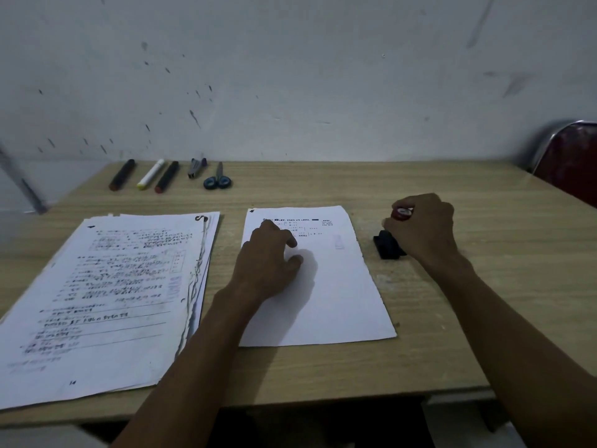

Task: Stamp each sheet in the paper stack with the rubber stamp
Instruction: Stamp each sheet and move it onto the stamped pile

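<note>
A single sheet (323, 286) is laid flat on the table (452, 318), directly in front of the person and apart from the paper stack (103, 302), which lies to the left with its edges fanned. The sheet is pinned by the left hand (269, 260), whose fingers are spread and pressed flat on its upper left part, presumably so that it cannot slide under a stamping stroke. A faint rectangular mark is seen near the sheet's upper right edge; whether it is a stamp impression cannot be told. The rubber stamp (402, 213) is gripped by the right hand (423, 227), fingers curled round its red handle, and is held to the right of the sheet over a black block (387, 244) on the table. The block is judged to be an ink pad or the stamp's base, so inking or parking is the probable step in hand. The top page of the stack appears to carry a pale upright mark near its right margin. Markers (151, 174), a stapler (196, 168) and scissors (218, 180) are lined up along the far table edge, out of the working area.
</note>
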`<state>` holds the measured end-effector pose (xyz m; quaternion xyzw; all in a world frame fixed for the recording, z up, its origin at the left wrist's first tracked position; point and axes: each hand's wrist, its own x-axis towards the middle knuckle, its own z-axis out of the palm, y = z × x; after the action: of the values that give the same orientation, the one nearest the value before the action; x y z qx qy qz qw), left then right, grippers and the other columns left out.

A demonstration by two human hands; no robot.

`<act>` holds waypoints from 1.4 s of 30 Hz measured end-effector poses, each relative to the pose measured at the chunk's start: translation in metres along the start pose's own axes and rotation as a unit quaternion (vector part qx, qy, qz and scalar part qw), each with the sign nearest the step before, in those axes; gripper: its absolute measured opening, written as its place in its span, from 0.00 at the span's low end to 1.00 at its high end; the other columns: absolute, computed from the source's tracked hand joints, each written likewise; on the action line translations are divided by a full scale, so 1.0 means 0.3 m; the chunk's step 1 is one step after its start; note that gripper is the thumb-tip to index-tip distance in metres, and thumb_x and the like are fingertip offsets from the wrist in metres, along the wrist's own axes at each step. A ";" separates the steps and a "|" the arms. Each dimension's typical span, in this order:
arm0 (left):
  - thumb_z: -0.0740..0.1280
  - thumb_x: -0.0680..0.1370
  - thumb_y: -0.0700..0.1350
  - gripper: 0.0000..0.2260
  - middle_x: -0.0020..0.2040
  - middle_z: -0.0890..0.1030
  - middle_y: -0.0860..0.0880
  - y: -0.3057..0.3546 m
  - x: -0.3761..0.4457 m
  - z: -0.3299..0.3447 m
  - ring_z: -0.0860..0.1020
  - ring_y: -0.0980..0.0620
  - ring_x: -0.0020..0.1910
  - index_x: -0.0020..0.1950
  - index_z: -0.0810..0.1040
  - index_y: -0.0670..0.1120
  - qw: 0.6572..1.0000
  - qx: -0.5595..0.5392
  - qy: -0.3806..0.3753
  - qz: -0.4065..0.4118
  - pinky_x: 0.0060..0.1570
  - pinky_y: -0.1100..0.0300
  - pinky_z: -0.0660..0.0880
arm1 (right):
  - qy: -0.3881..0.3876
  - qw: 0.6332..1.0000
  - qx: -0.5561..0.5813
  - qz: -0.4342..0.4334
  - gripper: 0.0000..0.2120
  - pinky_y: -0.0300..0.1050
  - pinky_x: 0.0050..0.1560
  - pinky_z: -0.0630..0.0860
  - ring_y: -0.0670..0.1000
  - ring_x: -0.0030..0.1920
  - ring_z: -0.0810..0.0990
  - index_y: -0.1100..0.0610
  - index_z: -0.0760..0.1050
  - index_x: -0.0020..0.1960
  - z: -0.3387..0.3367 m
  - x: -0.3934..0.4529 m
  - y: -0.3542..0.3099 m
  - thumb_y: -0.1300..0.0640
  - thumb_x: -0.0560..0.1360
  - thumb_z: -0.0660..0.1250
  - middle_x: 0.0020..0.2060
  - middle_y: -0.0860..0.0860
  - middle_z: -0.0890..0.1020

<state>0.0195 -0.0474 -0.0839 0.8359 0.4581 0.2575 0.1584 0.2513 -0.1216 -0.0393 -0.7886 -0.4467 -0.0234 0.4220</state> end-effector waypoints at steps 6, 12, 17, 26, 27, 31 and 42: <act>0.70 0.73 0.49 0.12 0.58 0.74 0.47 -0.018 -0.013 -0.001 0.74 0.47 0.56 0.56 0.79 0.47 1.000 0.007 -0.005 -0.009 0.54 0.51 0.74 | -0.004 1.000 0.005 0.005 0.08 0.42 0.48 0.76 0.54 0.48 0.82 0.61 0.84 0.46 0.022 -0.004 -0.007 0.63 0.67 0.75 0.43 0.56 0.85; 0.70 0.73 0.49 0.12 0.56 0.74 0.48 -0.025 -0.017 0.002 0.75 0.47 0.55 0.55 0.80 0.48 1.000 -0.001 -0.005 -0.018 0.54 0.52 0.73 | -0.011 1.000 -0.001 -0.005 0.11 0.34 0.46 0.66 0.52 0.50 0.81 0.60 0.84 0.50 0.037 -0.011 -0.018 0.60 0.68 0.76 0.47 0.54 0.85; 0.70 0.73 0.49 0.12 0.55 0.75 0.47 -0.027 -0.021 0.001 0.75 0.47 0.54 0.54 0.80 0.48 1.000 0.000 -0.006 -0.018 0.54 0.51 0.73 | -0.015 0.999 -0.024 -0.027 0.13 0.34 0.50 0.65 0.52 0.53 0.80 0.59 0.82 0.54 0.050 -0.025 -0.002 0.62 0.69 0.75 0.50 0.54 0.84; 0.68 0.74 0.56 0.21 0.60 0.72 0.43 0.000 -0.044 -0.037 0.72 0.42 0.61 0.60 0.75 0.43 0.989 0.053 0.032 -0.137 0.57 0.48 0.72 | -0.026 1.000 -0.005 -0.003 0.31 0.36 0.51 0.62 0.59 0.59 0.76 0.58 0.70 0.67 0.061 -0.054 0.018 0.59 0.67 0.78 0.58 0.58 0.77; 0.68 0.73 0.59 0.25 0.61 0.71 0.42 0.008 -0.050 -0.047 0.70 0.41 0.62 0.59 0.74 0.42 0.981 0.083 0.020 -0.173 0.59 0.48 0.70 | -0.015 1.000 -0.008 0.010 0.34 0.41 0.52 0.65 0.59 0.58 0.75 0.56 0.67 0.69 0.055 -0.067 0.008 0.58 0.66 0.78 0.60 0.59 0.74; 0.69 0.68 0.67 0.34 0.66 0.67 0.39 0.032 -0.061 -0.066 0.63 0.37 0.67 0.60 0.74 0.41 0.960 0.130 -0.024 -0.247 0.64 0.45 0.63 | 0.074 0.997 -0.027 0.017 0.27 0.46 0.41 0.67 0.59 0.46 0.78 0.56 0.65 0.59 0.055 -0.163 -0.031 0.56 0.67 0.76 0.55 0.55 0.72; 0.82 0.58 0.53 0.46 0.64 0.73 0.39 0.042 -0.012 -0.093 0.73 0.39 0.64 0.67 0.63 0.38 0.953 -0.009 0.002 -0.304 0.55 0.48 0.73 | -0.128 0.973 -0.191 0.026 0.26 0.48 0.48 0.72 0.57 0.57 0.74 0.57 0.73 0.55 0.108 -0.308 -0.086 0.35 0.72 0.65 0.56 0.55 0.73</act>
<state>0.0104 -0.0563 -0.0556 0.6553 0.6884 0.2027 0.2357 0.1663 -0.1563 -0.0817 -0.8625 -0.4637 0.0039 0.2027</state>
